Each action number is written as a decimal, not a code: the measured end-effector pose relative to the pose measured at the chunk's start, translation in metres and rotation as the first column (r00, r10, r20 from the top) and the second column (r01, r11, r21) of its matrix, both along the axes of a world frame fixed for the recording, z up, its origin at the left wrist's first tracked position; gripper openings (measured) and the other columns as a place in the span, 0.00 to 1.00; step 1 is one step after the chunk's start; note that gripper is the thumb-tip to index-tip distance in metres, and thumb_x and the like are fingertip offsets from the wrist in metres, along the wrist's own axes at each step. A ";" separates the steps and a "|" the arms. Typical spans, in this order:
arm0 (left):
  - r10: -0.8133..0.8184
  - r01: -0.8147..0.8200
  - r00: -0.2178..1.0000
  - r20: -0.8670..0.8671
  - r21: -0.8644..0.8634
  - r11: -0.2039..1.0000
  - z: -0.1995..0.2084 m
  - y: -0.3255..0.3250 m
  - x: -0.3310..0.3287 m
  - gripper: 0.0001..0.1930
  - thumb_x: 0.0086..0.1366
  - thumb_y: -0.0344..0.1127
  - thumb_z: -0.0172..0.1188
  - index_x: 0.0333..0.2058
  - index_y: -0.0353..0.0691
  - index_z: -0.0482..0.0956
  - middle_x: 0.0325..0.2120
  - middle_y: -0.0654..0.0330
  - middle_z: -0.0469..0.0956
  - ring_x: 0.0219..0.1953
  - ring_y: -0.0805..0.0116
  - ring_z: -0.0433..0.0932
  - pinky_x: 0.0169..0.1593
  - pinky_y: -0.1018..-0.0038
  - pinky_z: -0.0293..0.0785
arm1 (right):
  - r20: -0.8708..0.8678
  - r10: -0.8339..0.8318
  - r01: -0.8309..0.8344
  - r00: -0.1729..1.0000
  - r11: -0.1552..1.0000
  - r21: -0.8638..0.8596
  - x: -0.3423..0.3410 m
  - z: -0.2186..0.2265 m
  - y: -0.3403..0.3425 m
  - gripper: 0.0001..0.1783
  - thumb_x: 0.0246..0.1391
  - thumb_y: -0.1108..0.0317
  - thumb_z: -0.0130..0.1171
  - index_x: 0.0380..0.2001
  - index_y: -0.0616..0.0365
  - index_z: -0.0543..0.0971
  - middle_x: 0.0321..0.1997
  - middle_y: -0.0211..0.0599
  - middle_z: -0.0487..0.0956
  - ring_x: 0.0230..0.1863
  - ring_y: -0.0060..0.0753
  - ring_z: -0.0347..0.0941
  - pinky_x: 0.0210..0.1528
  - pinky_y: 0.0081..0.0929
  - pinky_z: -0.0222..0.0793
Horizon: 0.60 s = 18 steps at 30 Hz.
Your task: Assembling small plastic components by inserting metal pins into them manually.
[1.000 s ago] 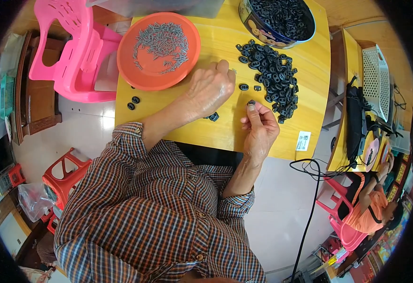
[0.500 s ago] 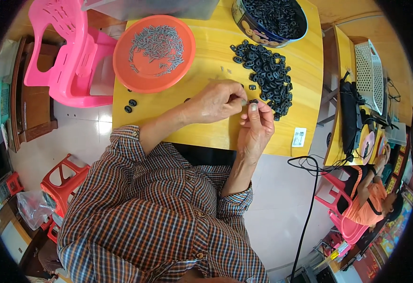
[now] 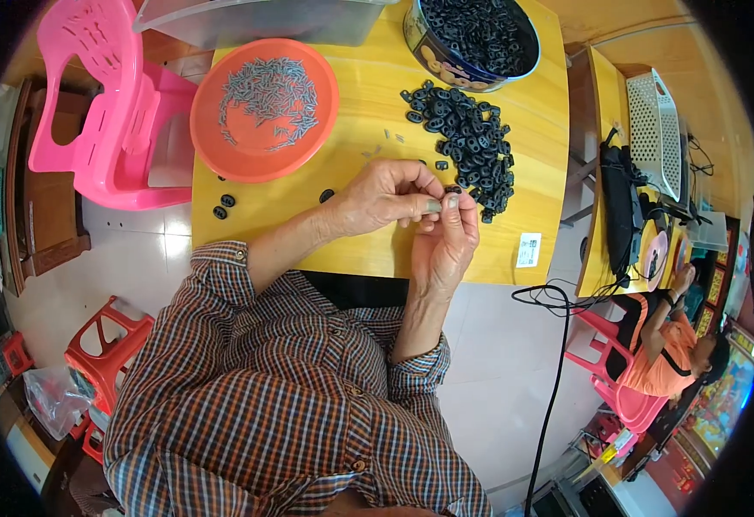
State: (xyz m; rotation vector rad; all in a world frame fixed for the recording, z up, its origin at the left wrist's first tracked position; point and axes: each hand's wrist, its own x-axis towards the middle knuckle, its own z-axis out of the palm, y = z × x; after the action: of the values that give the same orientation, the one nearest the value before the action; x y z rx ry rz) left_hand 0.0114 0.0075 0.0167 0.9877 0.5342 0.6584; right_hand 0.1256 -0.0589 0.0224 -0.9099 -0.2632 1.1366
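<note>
Above the near part of the yellow table (image 3: 368,121), both hands meet at one small black plastic piece (image 3: 453,189). My right hand (image 3: 446,237) pinches it between thumb and fingertips. My left hand (image 3: 386,200) is closed, its thumb and fingertips pressed together against the piece; anything between them is too small or hidden to make out. Just beyond lies a heap of black oval plastic pieces (image 3: 472,142), with a loose piece (image 3: 442,165) at its left side. Several small grey pins or screws (image 3: 392,135) lie on the wood past my left hand.
An orange-red plate (image 3: 209,142) of small grey metal pieces sits at the far left. A round tin (image 3: 446,65) full of black pieces and a translucent bin (image 3: 261,24) stand behind. Black pieces (image 3: 224,207) lie near the left edge. A person (image 3: 653,349) sits at right.
My left hand's fingertips have come in to the black piece that my right hand holds; before, they were slightly apart from it. The whole view has shifted a little.
</note>
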 end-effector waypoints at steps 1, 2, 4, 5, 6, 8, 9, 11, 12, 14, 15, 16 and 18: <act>0.000 0.000 1.000 0.007 -0.008 1.000 0.000 0.000 -0.001 0.07 0.62 0.30 0.57 0.37 0.33 0.75 0.26 0.65 0.75 0.25 0.81 0.71 0.26 0.83 0.69 | -0.018 0.001 -0.001 1.000 1.000 0.007 -0.001 0.002 0.000 0.04 0.56 0.72 0.55 0.35 0.58 0.74 0.30 0.27 0.74 0.27 0.15 0.66 0.26 0.10 0.61; 0.004 -0.004 1.000 0.007 -0.010 1.000 0.001 0.000 -0.001 0.07 0.62 0.30 0.57 0.37 0.33 0.75 0.26 0.65 0.75 0.25 0.81 0.71 0.26 0.83 0.69 | -0.036 0.003 -0.003 0.999 1.000 0.014 -0.002 0.003 0.000 0.04 0.56 0.72 0.56 0.35 0.58 0.74 0.29 0.27 0.74 0.27 0.15 0.66 0.26 0.10 0.61; 0.008 -0.008 1.000 -0.026 -0.008 1.000 0.004 0.001 -0.001 0.07 0.63 0.30 0.55 0.37 0.33 0.74 0.26 0.64 0.75 0.24 0.81 0.71 0.25 0.83 0.68 | -0.025 0.022 -0.022 0.999 1.000 0.013 -0.002 0.004 0.001 0.04 0.56 0.71 0.55 0.34 0.58 0.74 0.28 0.28 0.74 0.27 0.15 0.66 0.26 0.11 0.61; 0.011 -0.011 1.000 -0.026 -0.010 1.000 0.006 0.001 -0.001 0.07 0.63 0.30 0.55 0.37 0.33 0.74 0.26 0.64 0.75 0.24 0.81 0.71 0.25 0.83 0.68 | -0.015 0.038 -0.037 0.999 0.999 0.014 -0.001 0.004 0.000 0.04 0.57 0.71 0.55 0.34 0.58 0.74 0.27 0.28 0.73 0.27 0.16 0.66 0.26 0.11 0.61; 0.035 -0.035 0.999 -0.029 -0.016 0.999 0.008 0.001 -0.001 0.07 0.63 0.30 0.54 0.38 0.33 0.74 0.25 0.65 0.74 0.22 0.81 0.70 0.25 0.84 0.68 | -0.015 0.040 -0.040 0.999 0.999 0.012 0.000 0.004 0.000 0.04 0.57 0.71 0.55 0.34 0.58 0.74 0.27 0.28 0.73 0.27 0.16 0.66 0.26 0.11 0.61; 0.059 -0.060 0.998 -0.030 -0.025 0.998 0.010 0.001 -0.002 0.07 0.64 0.30 0.54 0.39 0.33 0.74 0.23 0.66 0.74 0.21 0.81 0.69 0.24 0.84 0.67 | 0.112 0.035 -0.034 0.993 0.999 -0.013 0.001 0.004 -0.002 0.05 0.57 0.70 0.55 0.34 0.60 0.74 0.27 0.31 0.74 0.26 0.18 0.66 0.26 0.13 0.60; 0.072 -0.073 0.996 -0.047 -0.017 0.997 0.010 0.002 -0.003 0.08 0.64 0.30 0.53 0.38 0.33 0.74 0.23 0.66 0.73 0.20 0.81 0.69 0.24 0.84 0.67 | 0.112 0.037 -0.035 0.993 0.999 -0.015 0.001 0.005 -0.003 0.05 0.57 0.70 0.55 0.34 0.60 0.74 0.27 0.31 0.74 0.26 0.18 0.66 0.26 0.13 0.60; 0.091 -0.092 0.994 -0.067 -0.008 0.996 0.011 0.003 -0.005 0.08 0.64 0.31 0.53 0.38 0.33 0.73 0.22 0.66 0.72 0.20 0.81 0.69 0.24 0.83 0.67 | 0.177 0.010 0.000 0.984 0.998 -0.061 -0.002 0.014 -0.002 0.07 0.56 0.70 0.56 0.34 0.63 0.74 0.27 0.32 0.76 0.24 0.16 0.67 0.26 0.12 0.61; 0.088 -0.087 0.993 -0.083 0.007 0.996 0.010 0.004 -0.006 0.08 0.64 0.31 0.52 0.38 0.33 0.73 0.22 0.66 0.72 0.20 0.81 0.69 0.24 0.83 0.67 | 0.176 0.014 -0.003 0.984 0.998 -0.061 -0.002 0.013 -0.002 0.07 0.56 0.70 0.56 0.34 0.63 0.74 0.27 0.32 0.76 0.24 0.16 0.67 0.26 0.12 0.61; 0.082 -0.081 0.992 -0.098 0.020 0.997 0.011 0.004 -0.005 0.08 0.64 0.31 0.52 0.39 0.32 0.73 0.22 0.66 0.72 0.19 0.81 0.68 0.24 0.83 0.67 | 0.231 0.017 0.001 0.973 0.997 -0.075 -0.001 0.011 -0.003 0.07 0.56 0.70 0.56 0.34 0.63 0.75 0.28 0.33 0.77 0.23 0.16 0.67 0.25 0.11 0.61; 0.082 -0.080 0.992 -0.095 0.020 0.997 0.011 0.004 -0.005 0.08 0.64 0.31 0.52 0.39 0.32 0.73 0.22 0.66 0.72 0.19 0.81 0.69 0.24 0.83 0.67 | 0.231 0.017 0.000 0.973 0.997 -0.076 -0.001 0.011 -0.004 0.07 0.56 0.70 0.56 0.34 0.63 0.75 0.28 0.33 0.77 0.23 0.16 0.67 0.25 0.11 0.61; 0.081 -0.080 0.992 -0.094 0.020 0.997 0.011 0.004 -0.005 0.08 0.64 0.31 0.51 0.39 0.32 0.73 0.22 0.65 0.72 0.19 0.81 0.69 0.24 0.83 0.67 | 0.243 0.025 -0.005 0.970 0.997 -0.079 -0.001 0.011 -0.004 0.07 0.56 0.70 0.56 0.33 0.63 0.75 0.28 0.33 0.77 0.23 0.16 0.67 0.24 0.11 0.61; 0.075 -0.073 0.993 -0.093 0.017 0.997 0.011 0.004 -0.006 0.08 0.64 0.31 0.51 0.39 0.32 0.73 0.22 0.65 0.72 0.19 0.81 0.69 0.24 0.83 0.67 | 0.254 0.033 -0.012 0.967 0.996 -0.083 0.000 0.011 -0.003 0.07 0.56 0.70 0.56 0.33 0.63 0.75 0.29 0.33 0.77 0.22 0.16 0.67 0.24 0.11 0.61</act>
State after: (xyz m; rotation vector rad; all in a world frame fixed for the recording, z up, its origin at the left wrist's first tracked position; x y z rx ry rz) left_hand 0.0052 0.0118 0.0281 1.0190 0.6520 0.6849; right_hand 0.1251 -0.0624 0.0330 -1.1299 -0.4412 1.0563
